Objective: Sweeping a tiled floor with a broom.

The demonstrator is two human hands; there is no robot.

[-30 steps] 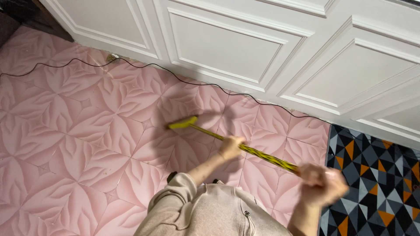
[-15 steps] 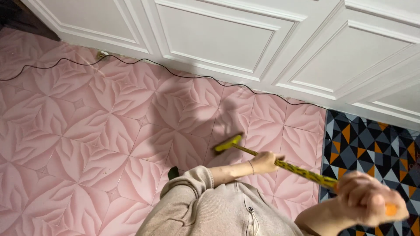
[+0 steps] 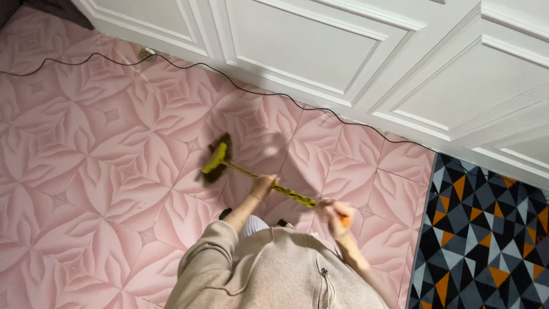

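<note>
Your left hand [image 3: 262,186] and right hand [image 3: 333,214] each grip the yellow broom [image 3: 216,161] on pink floor tiles [image 3: 103,149]; a black cable [image 3: 251,91] skirts the white panelled wall [image 3: 320,51], a patterned rug [image 3: 486,229] alongside.

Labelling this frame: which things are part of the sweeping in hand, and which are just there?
In use:
- broom, yellow head, bristles on the pink floor tiles
- left hand, mid-handle
- right hand, at the handle's orange end

Just there:
- black cable along the wall foot
- white panelled wall
- patterned rug, black, grey and orange triangles
</note>
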